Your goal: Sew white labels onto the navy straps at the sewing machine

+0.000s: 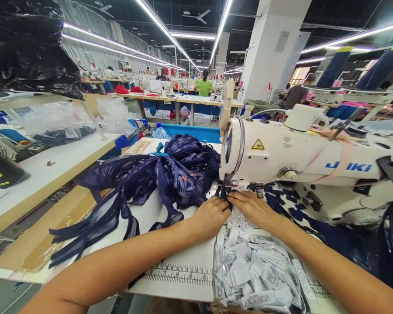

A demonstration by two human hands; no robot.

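My left hand (212, 214) and my right hand (253, 209) meet at the needle area of a white sewing machine (265, 148). Their fingertips pinch and press a small piece of navy fabric (227, 197) by the presser foot (223, 186); most of that piece is hidden under the fingers. Left of the needle lies a heap of navy lace garments (186, 170) with long straps trailing over the table. Just below my right hand, a box of white printed labels (255, 274) stands at the table's front. Small navy fabric pieces (291, 205) are scattered beneath the machine arm.
A printed ruler strip (183, 275) runs along the table's front edge. To the left is another white worktable (62, 170) with plastic-wrapped goods (60, 124); a black plastic bag (29, 48) hangs above it. Thread cones (334, 65) stand at right. People work farther back.
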